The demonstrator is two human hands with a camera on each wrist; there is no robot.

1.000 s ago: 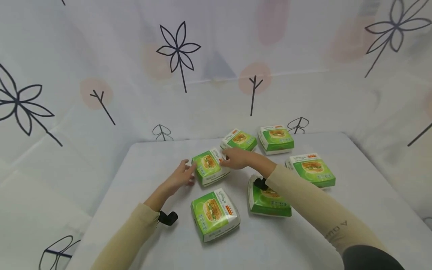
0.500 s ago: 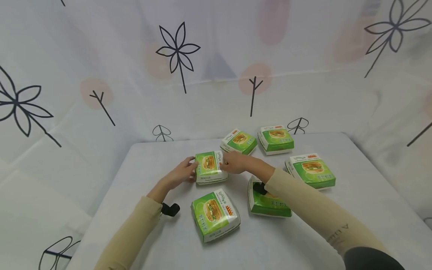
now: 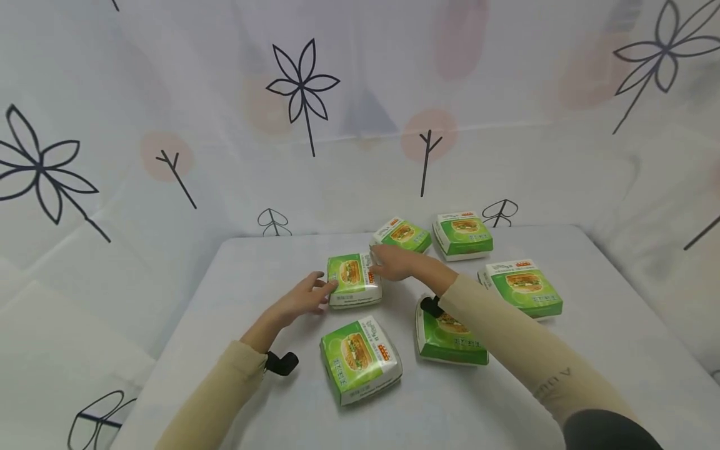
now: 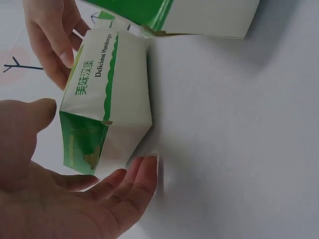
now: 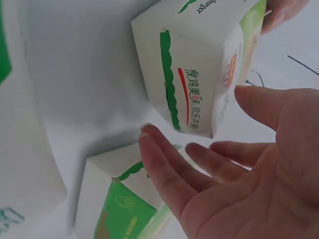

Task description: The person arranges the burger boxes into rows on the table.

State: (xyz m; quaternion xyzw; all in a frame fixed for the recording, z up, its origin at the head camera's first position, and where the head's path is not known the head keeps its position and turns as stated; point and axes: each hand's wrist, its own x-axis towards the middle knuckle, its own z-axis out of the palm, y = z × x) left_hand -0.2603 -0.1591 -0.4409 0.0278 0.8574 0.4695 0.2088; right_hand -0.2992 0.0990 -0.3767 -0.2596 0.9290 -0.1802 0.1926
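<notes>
A green and white hamburger box (image 3: 351,278) lies between the two hands, its front edge nearly parallel to the table's back edge. At its left side is my left hand (image 3: 304,297), with relaxed, spread fingers; the left wrist view shows its thumb apart from the box's printed wall (image 4: 127,79) and fingertips right by the lower corner. My right hand (image 3: 395,262) hovers at the opposite side. In the right wrist view its loosely bent fingers (image 5: 172,174) stand off the box wall (image 5: 192,84), and nothing is in its grasp.
Nearer the front lies another hamburger box (image 3: 360,362). Under the right forearm is a partly covered box (image 3: 450,344), with one more box (image 3: 523,287) to its right. Two boxes stand along the back, a left one (image 3: 402,234) just behind the right hand and a right one (image 3: 464,236).
The box between the hands has turned from slanted to nearly square with the table. Both hands held its sides half a second ago; now their fingers have loosened and drawn slightly away.
</notes>
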